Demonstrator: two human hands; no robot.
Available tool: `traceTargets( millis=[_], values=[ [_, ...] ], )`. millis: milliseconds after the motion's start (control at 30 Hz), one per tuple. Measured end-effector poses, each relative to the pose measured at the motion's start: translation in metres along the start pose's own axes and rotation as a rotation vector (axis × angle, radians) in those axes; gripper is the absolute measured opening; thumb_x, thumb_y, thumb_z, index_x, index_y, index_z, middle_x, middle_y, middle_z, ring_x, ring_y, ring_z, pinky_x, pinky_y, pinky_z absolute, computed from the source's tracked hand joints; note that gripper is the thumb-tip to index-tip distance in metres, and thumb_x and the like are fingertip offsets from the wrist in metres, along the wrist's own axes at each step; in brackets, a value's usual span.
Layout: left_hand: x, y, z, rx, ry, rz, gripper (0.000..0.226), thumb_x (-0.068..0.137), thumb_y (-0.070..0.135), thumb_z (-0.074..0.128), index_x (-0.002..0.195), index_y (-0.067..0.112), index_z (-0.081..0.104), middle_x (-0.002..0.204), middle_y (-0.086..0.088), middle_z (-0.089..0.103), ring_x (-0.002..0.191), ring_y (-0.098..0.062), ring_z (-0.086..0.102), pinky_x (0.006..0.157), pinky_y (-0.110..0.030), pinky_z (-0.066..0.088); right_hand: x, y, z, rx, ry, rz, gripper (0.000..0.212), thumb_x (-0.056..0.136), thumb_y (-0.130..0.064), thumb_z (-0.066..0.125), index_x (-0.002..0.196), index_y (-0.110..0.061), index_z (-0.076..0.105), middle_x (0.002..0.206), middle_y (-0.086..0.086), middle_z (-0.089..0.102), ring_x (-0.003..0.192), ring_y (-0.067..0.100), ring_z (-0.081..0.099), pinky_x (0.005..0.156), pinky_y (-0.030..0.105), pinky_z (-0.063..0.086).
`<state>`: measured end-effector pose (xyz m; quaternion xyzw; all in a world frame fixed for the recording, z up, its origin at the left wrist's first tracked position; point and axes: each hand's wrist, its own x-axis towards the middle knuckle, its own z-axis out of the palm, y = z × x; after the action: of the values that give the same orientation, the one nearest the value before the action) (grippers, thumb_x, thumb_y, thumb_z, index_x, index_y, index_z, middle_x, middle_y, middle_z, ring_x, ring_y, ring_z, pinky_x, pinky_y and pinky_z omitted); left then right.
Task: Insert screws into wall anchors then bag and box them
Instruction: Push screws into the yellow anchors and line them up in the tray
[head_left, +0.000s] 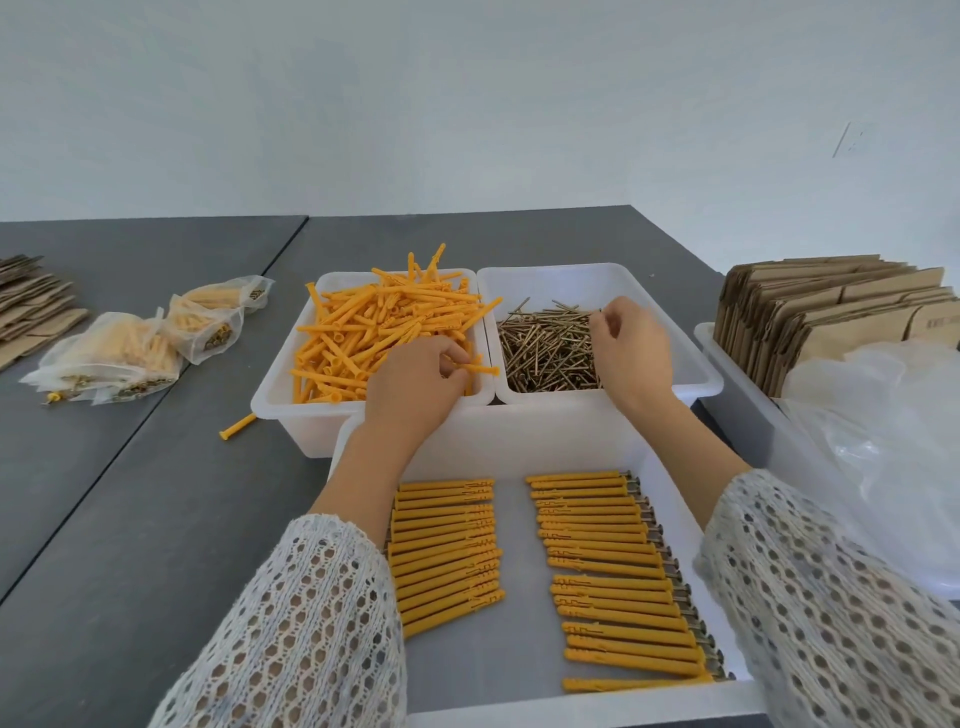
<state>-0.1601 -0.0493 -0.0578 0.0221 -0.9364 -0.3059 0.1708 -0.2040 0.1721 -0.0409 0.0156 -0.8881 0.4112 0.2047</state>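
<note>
Orange plastic wall anchor (475, 369), one piece, is pinched in your left hand (415, 387) at the near right corner of the white plastic tub of loose orange anchors (374, 332); its flanged end points right, toward the screws. Left grip: fingers curled round that single anchor, holding. Right hand (626, 348) is over the white plastic tub of brass-coloured screws (545, 345); fingertips are bunched at the top of the pile on what looks like one thin screw (595, 313). Right grip: narrow pinch, probably on that screw, though it is too small to be certain.

Step in hand, as judged: picking one of each for pairing.

- Lift the screw clear of the tangle before you move off; neighbours may come with it. Shake off extras over the tub.
- Turn the anchor so its flanged mouth faces the screw tip, and keep your left fingers back from the mouth.
- Bring both over the near white tray (519, 457), not over the grey counter (156, 493), so a drop lands where you can find it. One stray orange anchor (238, 426) already lies on the counter beside the anchor tub.
- Seat the screw to match the finished pieces, whose screw heads stand proud of the flange.

Finished anchors lie in two rows in the near tray, left row (447, 551) and right row (618, 577). Add the new piece parallel to the others.

Filled clear plastic bags (119, 358) sit far left on the counter; flat brown cardboard boxes (831, 306) stand in a bin far right.
</note>
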Motion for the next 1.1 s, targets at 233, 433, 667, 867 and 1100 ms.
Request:
traceTargets(
  millis=[233, 433, 667, 867, 1100],
  values=[
    [-0.007, 0.008, 0.000, -0.010, 0.144, 0.133, 0.006, 0.094, 0.030, 0.063, 0.089, 0.026, 0.064, 0.071, 0.010, 0.058, 0.072, -0.010, 0.055, 0.060, -0.029, 0.044, 0.021, 0.008, 0.013, -0.462, -0.502, 0.177, 0.017, 0.088, -0.026, 0.065, 0.078, -0.013, 0.060, 0.074, 0.002, 0.060, 0.071, 0.023, 0.058, 0.063, 0.033, 0.048],
    [-0.006, 0.011, 0.001, 0.009, 0.150, 0.222, 0.006, 0.092, 0.029, 0.065, 0.088, 0.028, 0.062, 0.082, 0.012, 0.051, 0.072, -0.001, 0.048, 0.059, -0.022, 0.038, 0.030, 0.006, 0.019, -0.436, -0.635, 0.196, 0.017, 0.092, -0.017, 0.065, 0.103, -0.005, 0.068, 0.100, 0.011, 0.069, 0.091, 0.026, 0.061, 0.089, 0.041, 0.054],
    [-0.005, 0.011, 0.003, 0.054, 0.090, 0.241, 0.008, 0.090, 0.032, 0.067, 0.083, 0.032, 0.063, 0.083, 0.015, 0.061, 0.078, -0.005, 0.054, 0.059, -0.020, 0.037, 0.033, 0.007, 0.024, -0.526, -0.611, 0.167, 0.023, 0.093, -0.008, 0.056, 0.072, -0.009, 0.047, 0.069, 0.005, 0.049, 0.061, 0.018, 0.045, 0.053, 0.028, 0.036],
    [-0.006, 0.011, 0.005, 0.059, 0.071, 0.233, 0.007, 0.089, 0.032, 0.067, 0.083, 0.032, 0.065, 0.076, 0.018, 0.062, 0.076, -0.004, 0.054, 0.059, -0.023, 0.039, 0.034, 0.007, 0.023, -0.573, -0.662, 0.125, 0.024, 0.093, -0.013, 0.058, 0.073, -0.010, 0.045, 0.071, 0.004, 0.048, 0.062, 0.017, 0.045, 0.056, 0.029, 0.036],
    [-0.005, 0.009, 0.006, 0.053, 0.077, 0.241, 0.007, 0.089, 0.032, 0.067, 0.083, 0.033, 0.065, 0.075, 0.019, 0.061, 0.075, -0.001, 0.053, 0.058, -0.020, 0.038, 0.032, 0.008, 0.018, -0.453, -0.700, 0.024, 0.016, 0.092, -0.010, 0.055, 0.087, -0.001, 0.066, 0.085, 0.017, 0.060, 0.075, 0.025, 0.056, 0.072, 0.038, 0.051]
  ],
)
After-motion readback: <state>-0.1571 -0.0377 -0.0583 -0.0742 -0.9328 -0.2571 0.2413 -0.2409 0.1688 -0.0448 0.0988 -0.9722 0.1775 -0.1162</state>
